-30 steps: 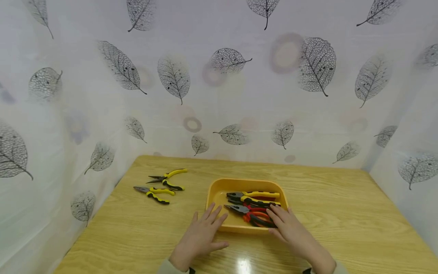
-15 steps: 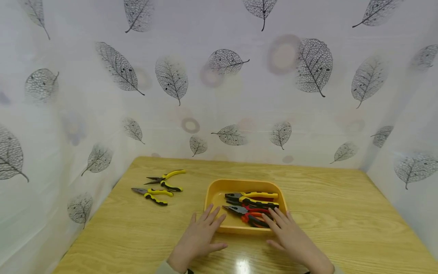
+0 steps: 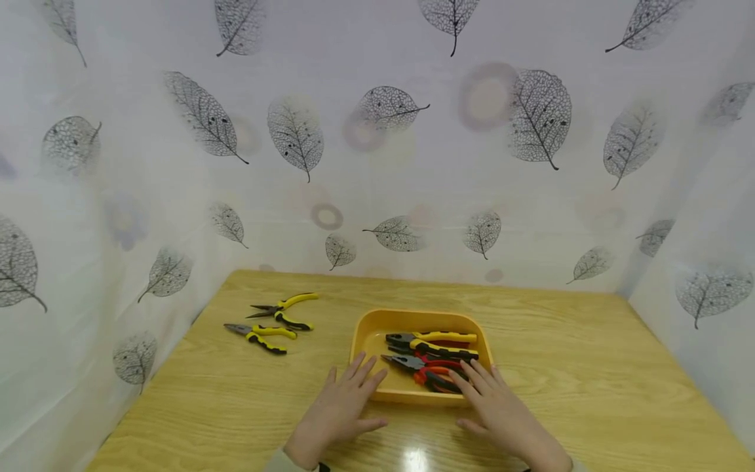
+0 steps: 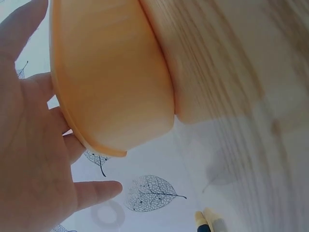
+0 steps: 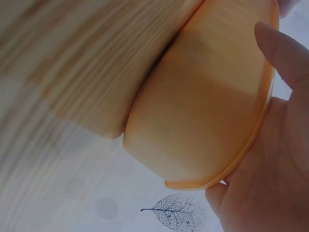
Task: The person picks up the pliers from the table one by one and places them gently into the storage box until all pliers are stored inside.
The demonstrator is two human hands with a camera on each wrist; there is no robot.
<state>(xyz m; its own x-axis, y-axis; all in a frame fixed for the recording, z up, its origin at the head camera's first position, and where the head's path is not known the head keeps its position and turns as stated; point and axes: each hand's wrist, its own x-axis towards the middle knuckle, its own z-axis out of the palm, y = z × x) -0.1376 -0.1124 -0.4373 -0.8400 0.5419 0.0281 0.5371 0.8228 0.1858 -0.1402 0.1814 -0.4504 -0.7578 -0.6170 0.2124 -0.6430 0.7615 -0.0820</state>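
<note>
A yellow-orange plastic tray (image 3: 413, 397) sits on the wooden table. My left hand (image 3: 337, 408) lies over its front left corner with fingers spread and straight; the left wrist view shows those fingers (image 4: 72, 147) right at the rim. Over the front right corner is my right hand (image 3: 501, 413), its fingers extended across the rim beside the handles of the pliers inside. In the tray lie yellow-and-black combination pliers (image 3: 436, 345) and red-and-black long-nose pliers (image 3: 427, 372). Neither hand holds anything. The tray's outer side (image 5: 198, 106) fills much of the right wrist view.
Two pairs of yellow-and-black pliers lie on the table (image 3: 590, 367) left of the tray: the rear needle-nose pliers (image 3: 283, 311) spread wide, the front long-nose pliers (image 3: 259, 337) slightly open. A leaf-patterned white curtain (image 3: 377, 170) encloses the back and sides.
My right hand has drawn slightly back and left, baring more of the plier handles. My left hand stays at its corner. The whole head view has shifted slightly.
</note>
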